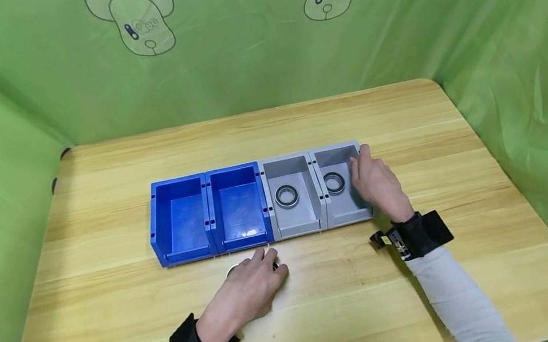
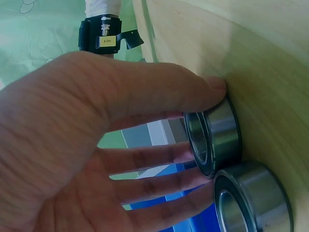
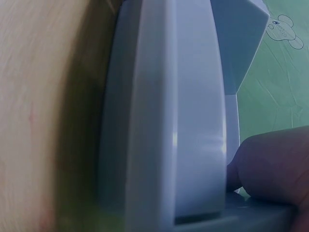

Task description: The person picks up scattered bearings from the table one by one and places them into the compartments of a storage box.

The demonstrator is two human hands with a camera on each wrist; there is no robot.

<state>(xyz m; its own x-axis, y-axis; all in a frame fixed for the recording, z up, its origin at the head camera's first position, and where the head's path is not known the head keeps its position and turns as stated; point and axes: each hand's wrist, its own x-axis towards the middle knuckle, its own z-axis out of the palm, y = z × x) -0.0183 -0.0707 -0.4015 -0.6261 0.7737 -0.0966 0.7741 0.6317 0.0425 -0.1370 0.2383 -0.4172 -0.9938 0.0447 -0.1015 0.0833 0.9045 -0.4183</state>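
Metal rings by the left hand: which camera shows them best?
The left wrist view: both rings are large, one cropped below. The head view shows slivers past the left hand; the right wrist view, none.

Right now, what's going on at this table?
A person is handling bearings and bins. The left hand is over two bearings on the tabletop, its thumb at the nearer bearing, with the other bearing beside it; how firm that grip is, I can't tell. The right hand holds the outer wall of the end grey bin. That bin and the adjoining grey bin each hold one bearing. Two blue bins continue the row.
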